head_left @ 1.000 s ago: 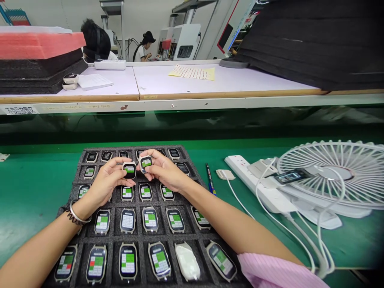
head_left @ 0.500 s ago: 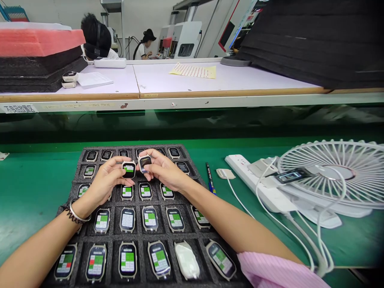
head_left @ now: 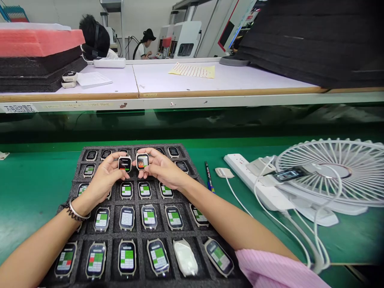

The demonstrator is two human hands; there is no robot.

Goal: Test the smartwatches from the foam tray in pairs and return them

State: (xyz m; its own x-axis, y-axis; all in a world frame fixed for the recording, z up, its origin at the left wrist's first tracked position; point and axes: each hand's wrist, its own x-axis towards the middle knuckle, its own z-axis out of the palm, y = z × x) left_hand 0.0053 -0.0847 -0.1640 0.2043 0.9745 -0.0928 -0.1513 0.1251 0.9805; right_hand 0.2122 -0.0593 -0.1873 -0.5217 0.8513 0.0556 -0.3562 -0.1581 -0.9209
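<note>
A black foam tray (head_left: 192,170) lies on the green bench and holds several smartwatch bodies with lit green-and-white screens. My left hand (head_left: 103,182) pinches one watch body (head_left: 124,163) just above the tray's back rows. My right hand (head_left: 163,170) grips a second watch body (head_left: 143,161) right beside it. Both held screens face me and show dark images with red and orange patches. One white watch body (head_left: 185,257) in the front row lies face down.
A pen (head_left: 208,176), a white power strip (head_left: 255,184) with cables and a white desk fan (head_left: 327,172) lying flat sit to the right of the tray. A raised shelf (head_left: 180,86) behind carries foam stacks, papers and a yellow sheet. Two people sit far behind.
Both hands lifted the two watches slightly up and left. The held screens switched from green test grids to dark pictures with red and orange.
</note>
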